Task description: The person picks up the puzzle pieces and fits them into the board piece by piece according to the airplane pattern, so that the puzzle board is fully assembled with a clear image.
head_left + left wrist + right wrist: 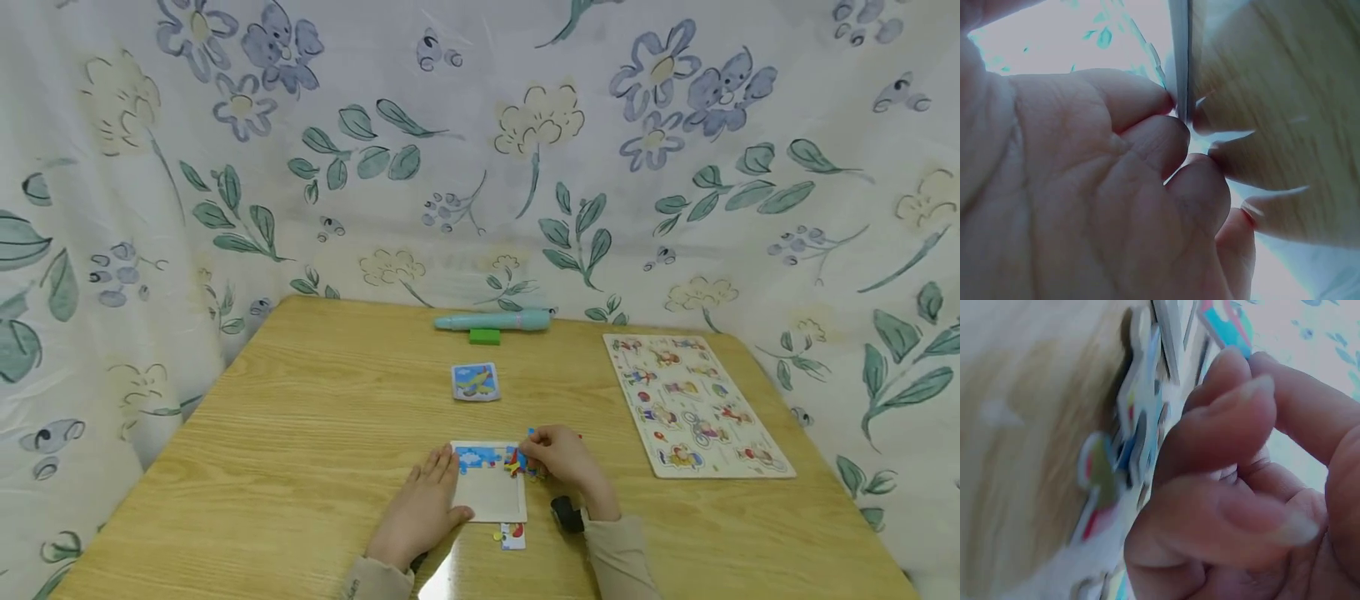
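A square wooden puzzle tray (487, 498) lies in front of me, with joined sky-blue jigsaw pieces (474, 457) along its top edge. My left hand (420, 512) rests along the tray's left side, fingers extended and thumb by the bottom left corner; in the left wrist view the fingertips meet the tray's edge. Over the upper right corner, my right hand (564, 458) pinches a colourful jigsaw piece (1227, 326) between thumb and forefinger. Several loose pieces (1138, 431) lie under that hand, partly hidden by it in the head view.
A loose jigsaw piece (513, 537) lies just below the tray. Beyond it is an airplane picture card (476, 382), then a green block (484, 337) and a teal pen-shaped object (495, 321). A large peg puzzle board (693, 408) lies at the right.
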The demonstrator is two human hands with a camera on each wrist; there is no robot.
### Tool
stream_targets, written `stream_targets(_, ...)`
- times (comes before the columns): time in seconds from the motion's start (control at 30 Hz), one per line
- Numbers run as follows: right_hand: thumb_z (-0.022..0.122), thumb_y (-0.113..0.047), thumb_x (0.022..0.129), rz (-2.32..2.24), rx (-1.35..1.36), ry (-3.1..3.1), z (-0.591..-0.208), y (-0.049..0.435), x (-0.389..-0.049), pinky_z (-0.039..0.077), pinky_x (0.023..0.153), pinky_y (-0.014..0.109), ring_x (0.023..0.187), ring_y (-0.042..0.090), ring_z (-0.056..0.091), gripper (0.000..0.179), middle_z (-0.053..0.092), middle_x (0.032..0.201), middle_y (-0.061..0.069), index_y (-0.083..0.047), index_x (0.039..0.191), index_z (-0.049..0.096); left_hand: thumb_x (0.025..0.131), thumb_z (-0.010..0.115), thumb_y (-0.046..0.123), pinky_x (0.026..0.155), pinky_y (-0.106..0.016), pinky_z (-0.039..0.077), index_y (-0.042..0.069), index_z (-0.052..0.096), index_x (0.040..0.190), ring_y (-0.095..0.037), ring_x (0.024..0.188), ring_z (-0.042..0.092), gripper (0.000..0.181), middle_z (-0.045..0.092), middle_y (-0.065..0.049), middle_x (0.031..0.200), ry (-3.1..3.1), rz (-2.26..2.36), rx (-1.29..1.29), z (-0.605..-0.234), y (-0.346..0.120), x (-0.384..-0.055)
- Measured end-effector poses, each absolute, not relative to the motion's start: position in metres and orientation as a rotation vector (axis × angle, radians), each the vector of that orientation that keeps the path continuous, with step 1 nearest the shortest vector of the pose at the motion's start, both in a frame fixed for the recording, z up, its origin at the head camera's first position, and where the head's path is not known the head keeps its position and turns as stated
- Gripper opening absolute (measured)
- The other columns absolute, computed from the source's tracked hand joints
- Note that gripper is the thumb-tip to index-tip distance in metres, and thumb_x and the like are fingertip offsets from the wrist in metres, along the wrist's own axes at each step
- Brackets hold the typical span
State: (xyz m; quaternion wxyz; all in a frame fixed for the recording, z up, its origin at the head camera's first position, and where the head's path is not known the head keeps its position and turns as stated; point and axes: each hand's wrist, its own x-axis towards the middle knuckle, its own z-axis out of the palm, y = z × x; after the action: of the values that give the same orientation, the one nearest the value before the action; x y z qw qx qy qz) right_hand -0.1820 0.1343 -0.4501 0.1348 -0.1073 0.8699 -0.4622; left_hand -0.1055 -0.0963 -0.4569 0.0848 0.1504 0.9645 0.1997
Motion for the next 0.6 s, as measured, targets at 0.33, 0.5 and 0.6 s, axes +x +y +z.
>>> stream_targets(0.33, 0.066, -0.015, 0.091, -1.157, -0.366, 2.712, -0.457, 0.118, -0.186, 0.039, 0.051, 0.023, 0.057, 0.011, 0.047, 0.013, 0.061, 0.069, 0.001, -0.006, 0.082, 0.068, 0.089, 0.062, 0.044, 0.118, -0.057, 0.025, -0.005, 0.035, 0.146, -0.041, 0.145, 0.027, 0.080, 0.025, -0.022, 0.157, 2.883, 0.568, 0.461, -0.457, -0.096, -0.103)
stream_targets(0.5, 0.071, -0.018, 0.088, -1.142, -0.332, 2.723, -0.457, 0.114, -0.188, 0.039, 0.051, 0.024, 0.058, 0.012, 0.047, 0.013, 0.058, 0.069, 0.000, -0.008, 0.083, 0.065, 0.090, 0.062, 0.043, 0.118, -0.056, 0.025, -0.005, 0.034, 0.147, -0.040, 0.145, 0.027, 0.079, 0.026, -0.022, 0.158, 2.878, 0.572, 0.456, -0.455, -0.096, -0.102)
stream_targets(0.6, 0.074, -0.020, 0.085, -1.157, -0.316, 2.690, -0.456, 0.112, -0.189, 0.038, 0.051, 0.024, 0.057, 0.013, 0.046, 0.016, 0.056, 0.070, 0.001, -0.008, 0.087, 0.064, 0.090, 0.062, 0.043, 0.118, -0.057, 0.025, -0.005, 0.034, 0.147, -0.040, 0.145, 0.026, 0.080, 0.025, -0.022, 0.158, 2.877, 0.568, 0.450, -0.455, -0.097, -0.103)
